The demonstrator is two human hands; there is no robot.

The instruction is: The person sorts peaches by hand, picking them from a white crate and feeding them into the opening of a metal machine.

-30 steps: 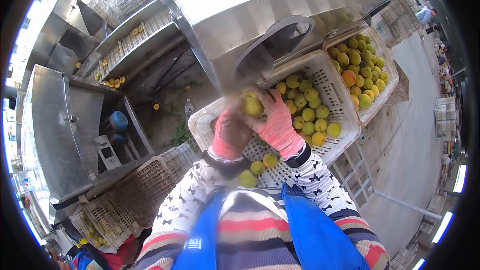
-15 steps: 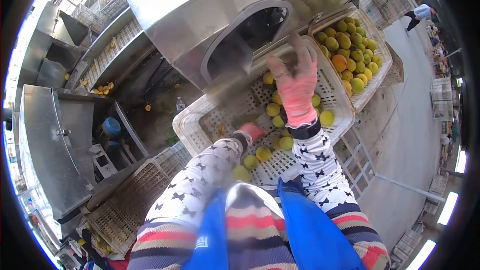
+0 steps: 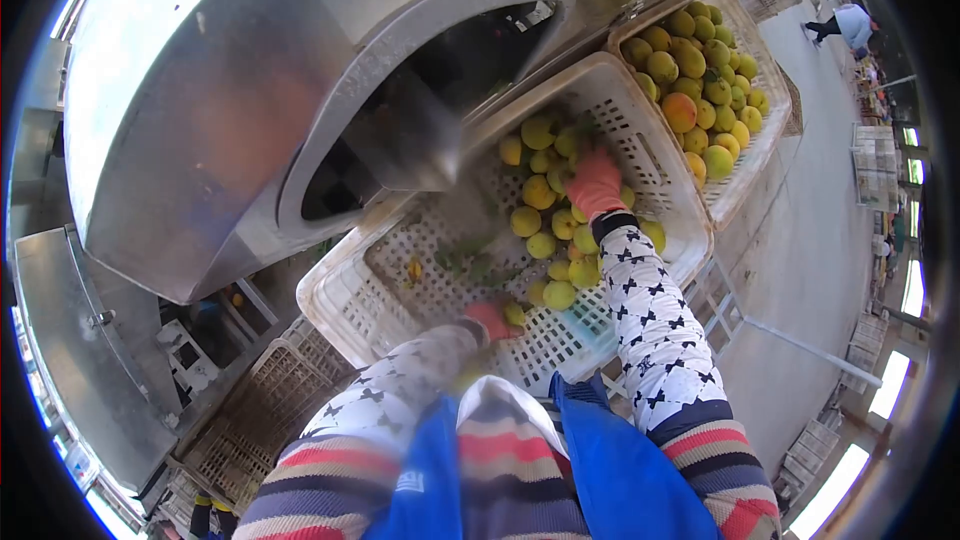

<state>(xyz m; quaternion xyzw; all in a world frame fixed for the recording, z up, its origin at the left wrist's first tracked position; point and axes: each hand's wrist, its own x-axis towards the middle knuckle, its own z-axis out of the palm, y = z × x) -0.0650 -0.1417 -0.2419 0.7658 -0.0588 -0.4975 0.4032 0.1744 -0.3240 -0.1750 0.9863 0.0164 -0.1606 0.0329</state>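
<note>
My right hand, in a pinkish-red glove, reaches down into a cluster of round yellow-green fruit inside a white plastic crate. Its fingers are hidden among the fruit and leaves, so their grip cannot be made out. Lower in the same crate is my left hand, also gloved and smeared by motion. It appears closed round one yellow-green fruit. Green leaves lie on the crate's perforated floor, beside a small yellowish scrap.
A second crate, piled with similar fruit, stands against the far right side. A large metal machine with a grey-rimmed opening overhangs the upper left. Brown crates stand lower left. A person walks in the distant aisle.
My right hand has gone from raised and spread to down among the fruit. My left hand has shifted nearer my body. More fruit lies in the crate, and the view has turned toward the machine.
</note>
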